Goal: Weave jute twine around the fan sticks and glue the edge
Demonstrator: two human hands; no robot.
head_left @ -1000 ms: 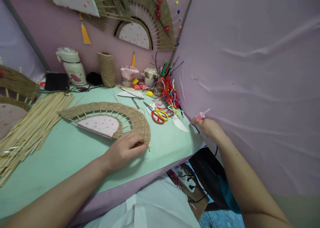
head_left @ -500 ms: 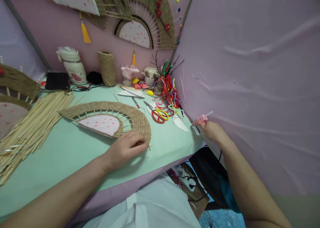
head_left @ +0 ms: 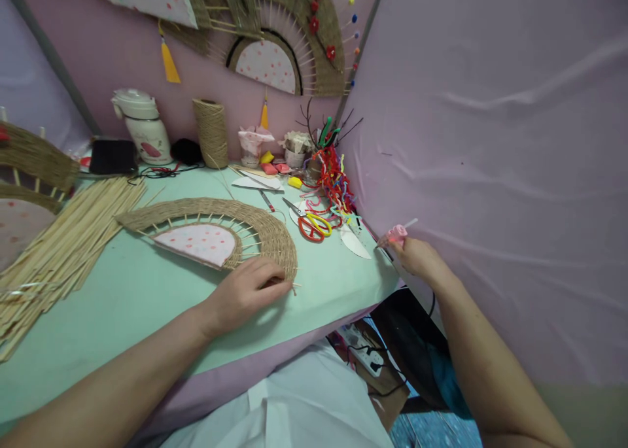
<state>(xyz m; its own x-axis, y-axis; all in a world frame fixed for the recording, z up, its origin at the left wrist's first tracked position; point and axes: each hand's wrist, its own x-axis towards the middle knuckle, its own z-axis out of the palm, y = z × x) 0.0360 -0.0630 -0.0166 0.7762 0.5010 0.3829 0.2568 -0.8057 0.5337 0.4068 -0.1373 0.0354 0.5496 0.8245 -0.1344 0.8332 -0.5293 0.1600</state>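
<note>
A woven twine fan (head_left: 277,235) with thin sticks and a white, pink-dotted half-round centre lies on the pale green table. My left hand (head_left: 250,291) grips its lower right end, thumb and fingers closed on the woven edge near a short loose twine tail. At the table's right edge, my right hand (head_left: 417,259) is wrapped round a pink hot glue gun (head_left: 395,235). The gun's nozzle points left and down, and a pale glue stick pokes out of its back. Part of its handle is hidden by my fingers.
Red-and-yellow scissors (head_left: 311,227), white paper pieces (head_left: 354,244) and a heap of coloured pipe cleaners (head_left: 336,183) lie right of the fan. Behind stand a twine spool (head_left: 210,134) and a white flask (head_left: 144,131). Flat sticks (head_left: 73,239) pile up at left. A power strip (head_left: 366,353) sits below.
Both hands keep their places on the fan and the glue gun. The view has shifted very slightly; nothing else visibly differs.
</note>
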